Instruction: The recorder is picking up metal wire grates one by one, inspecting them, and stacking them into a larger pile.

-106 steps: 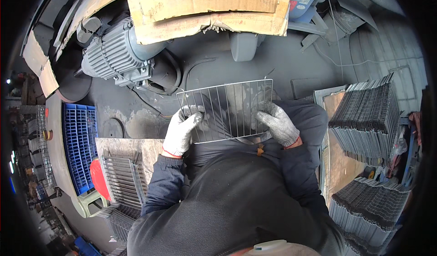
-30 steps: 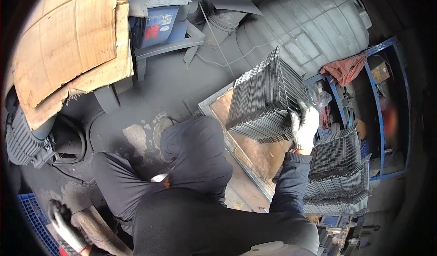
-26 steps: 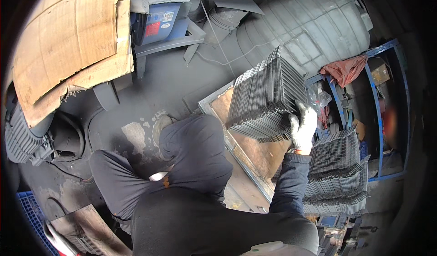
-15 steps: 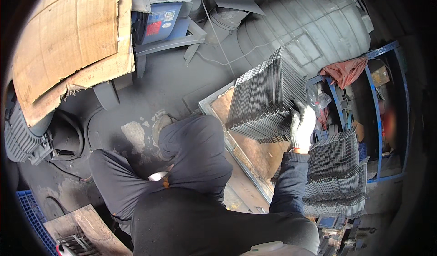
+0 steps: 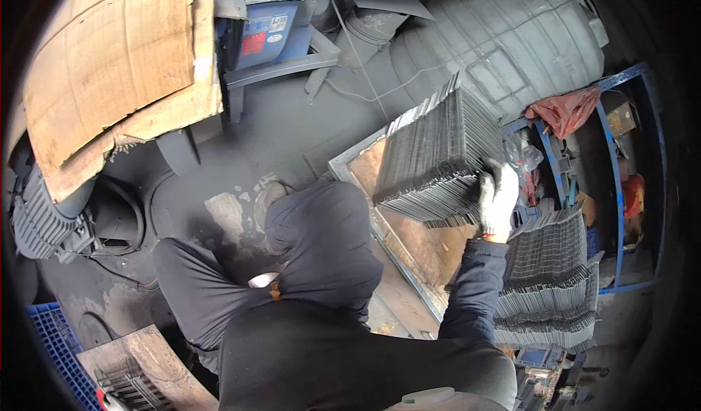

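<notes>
A tight row of thin, dark, bent metal plates stands on a metal-edged bench with a brown top. At the row's right end is my right hand in a white glove, its fingers closed over the edge of the plates. How many plates it grips is hidden by the glove. Close to my right forearm, a second stack of similar plates rests beside the bench. My left hand is out of sight.
A blue-framed shelf with a red cloth stands on the right. Behind the bench lies a big grey ribbed tank. Cardboard sheets and a motor are at the left, above a blue plastic crate.
The whole view has shifted slightly, so everything sits a little further right. My right hand stays at the same end of the plate row.
</notes>
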Available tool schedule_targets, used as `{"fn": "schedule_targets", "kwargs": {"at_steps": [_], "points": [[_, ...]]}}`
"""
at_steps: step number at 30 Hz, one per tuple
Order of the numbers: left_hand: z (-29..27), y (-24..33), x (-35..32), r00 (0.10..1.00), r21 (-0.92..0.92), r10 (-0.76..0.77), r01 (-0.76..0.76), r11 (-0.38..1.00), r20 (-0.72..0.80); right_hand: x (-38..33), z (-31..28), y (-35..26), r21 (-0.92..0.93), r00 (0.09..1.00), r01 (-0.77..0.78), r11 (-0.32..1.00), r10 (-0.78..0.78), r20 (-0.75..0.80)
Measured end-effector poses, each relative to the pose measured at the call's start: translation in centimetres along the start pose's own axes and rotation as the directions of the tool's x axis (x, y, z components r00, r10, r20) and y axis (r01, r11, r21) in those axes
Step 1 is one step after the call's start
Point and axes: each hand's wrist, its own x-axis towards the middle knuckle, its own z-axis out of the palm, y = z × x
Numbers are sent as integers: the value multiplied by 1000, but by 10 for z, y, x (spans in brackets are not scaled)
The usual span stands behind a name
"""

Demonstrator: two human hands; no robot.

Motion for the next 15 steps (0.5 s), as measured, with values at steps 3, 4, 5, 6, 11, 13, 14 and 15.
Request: {"fn": "schedule_targets", "kwargs": {"at_steps": [3, 4, 5, 6, 11, 13, 14, 15], "points": [[-7, 81, -7, 841, -30, -331, 379, 925, 428, -1, -32, -6, -96, 998, -47, 994, 44, -38], [-24, 81, 21, 955, 29, -87, 82, 996, 285, -14, -30, 7, -114, 993, -50, 992, 38, -111], [-88, -10, -40, 995, 183, 34, -51, 982, 96, 5, 8, -8, -10, 977, 58, 998, -59, -206], [-97, -14, -61, 997, 174, -40, 28, 984, 68, 8, 12, -14, 85, 946, 78, 993, -47, -321], [-97, 135, -27, 998, 216, -26, 12, 976, 61, -24, 9, -49, 329, 676, -88, 940, 299, -674], [-129, 192, -55, 998, 70, 61, -62, 996, 26, -18, 26, -111, 393, 638, -36, 919, 324, -699], [-147, 208, -66, 993, 51, 110, -108, 993, -36, -10, 40, -133, 529, 644, 144, 836, 327, -692], [-157, 226, -72, 979, 36, 174, -171, 985, -108, -18, 70, -146, 634, 636, 308, 709, 343, -692]]}}
